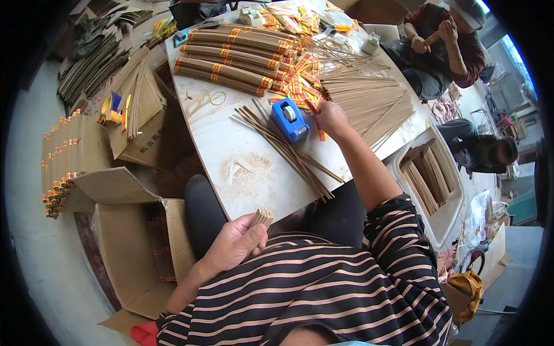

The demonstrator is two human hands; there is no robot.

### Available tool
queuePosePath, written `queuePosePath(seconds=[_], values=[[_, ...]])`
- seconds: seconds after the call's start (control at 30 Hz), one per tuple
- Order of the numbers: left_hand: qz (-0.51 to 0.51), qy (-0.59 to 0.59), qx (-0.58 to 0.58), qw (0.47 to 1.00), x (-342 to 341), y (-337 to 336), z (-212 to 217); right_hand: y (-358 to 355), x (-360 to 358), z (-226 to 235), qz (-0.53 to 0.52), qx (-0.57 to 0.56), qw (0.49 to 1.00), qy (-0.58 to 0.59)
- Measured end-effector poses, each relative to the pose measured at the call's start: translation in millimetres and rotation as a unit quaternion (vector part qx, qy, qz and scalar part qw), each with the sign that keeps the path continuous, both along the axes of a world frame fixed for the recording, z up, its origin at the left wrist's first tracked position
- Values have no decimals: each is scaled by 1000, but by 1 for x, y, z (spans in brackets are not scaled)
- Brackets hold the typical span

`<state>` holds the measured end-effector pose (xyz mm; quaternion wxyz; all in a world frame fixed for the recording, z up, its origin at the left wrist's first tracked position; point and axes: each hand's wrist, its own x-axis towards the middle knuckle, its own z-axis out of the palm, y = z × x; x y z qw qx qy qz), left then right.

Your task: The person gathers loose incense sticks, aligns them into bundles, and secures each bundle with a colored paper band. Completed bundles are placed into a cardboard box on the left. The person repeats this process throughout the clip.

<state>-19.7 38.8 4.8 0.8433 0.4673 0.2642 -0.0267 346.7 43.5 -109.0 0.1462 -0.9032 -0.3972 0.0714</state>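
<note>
Close to my body, at the table's near edge, my left hand [235, 245] is wrapped round a bundle of thin brown sticks [263, 216], probably incense; their even ends stick up past my thumb. My right hand [332, 118] reaches over the table, its fingers pinched on a red and yellow paper label [312, 107] at the edge of a loose label pile [297, 81]. Just left of that hand stands a blue tape dispenser [288, 120] with a roll in it. Loose darker sticks [277, 141] lie partly beneath the dispenser.
Labelled stick bundles [225, 57] are stacked at the table's far left. Loose sticks [369, 104] fan out at right, beside a white tub [424, 179] of sticks. An opened cardboard box [135, 242] stands at my left. Across the right corner a co-worker [444, 46] holds a bundle.
</note>
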Motion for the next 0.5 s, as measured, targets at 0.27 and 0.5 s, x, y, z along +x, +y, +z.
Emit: queuePosePath(seconds=[0.27,0.5], values=[[0,-8,3,1000,-2,2,-2,-4,15,21,79,94,972,200],[-2,-21,3,1000,-4,0,-6,-14,16,48,52,133,944,298]])
